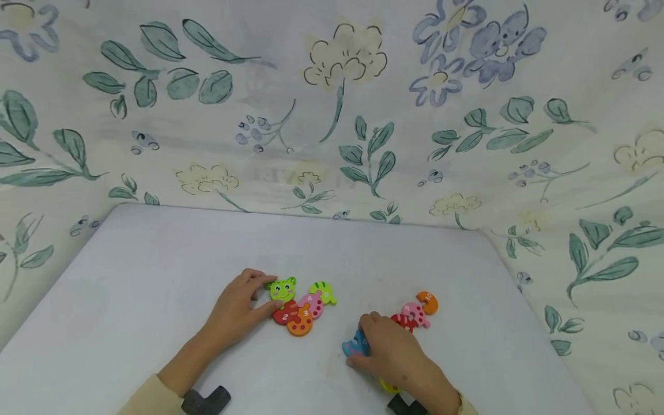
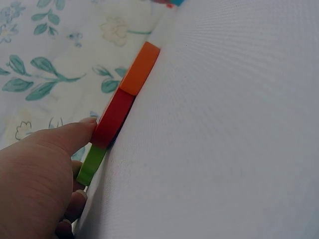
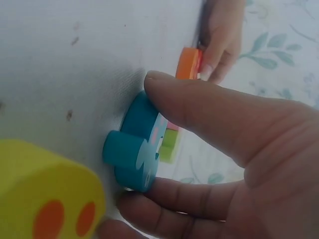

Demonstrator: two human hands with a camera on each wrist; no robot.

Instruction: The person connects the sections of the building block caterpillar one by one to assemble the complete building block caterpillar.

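Observation:
My left hand [image 1: 234, 311] steadies a joined row of caterpillar puzzle pieces on the white table. Its thumb presses the edge of the red number 2 piece [image 1: 283, 314], and its fingers curl at the green smiling head [image 1: 282, 290]. An orange number 3 piece [image 1: 300, 327], a pink piece [image 1: 312, 301] and a green striped piece [image 1: 324, 292] continue the row. To the right, my right hand [image 1: 398, 350] pinches a blue puzzle piece [image 3: 137, 132] between thumb and fingers, close over the table. A rounded knob on that piece shows in the right wrist view.
Beyond my right hand lie a red piece [image 1: 404, 323], a pink piece [image 1: 414, 314] and an orange number 10 piece [image 1: 428, 302]. A yellow piece [image 3: 45, 174] with orange spots sits close under that hand. Floral cloth [image 1: 342, 144] hangs behind the table [image 1: 197, 248].

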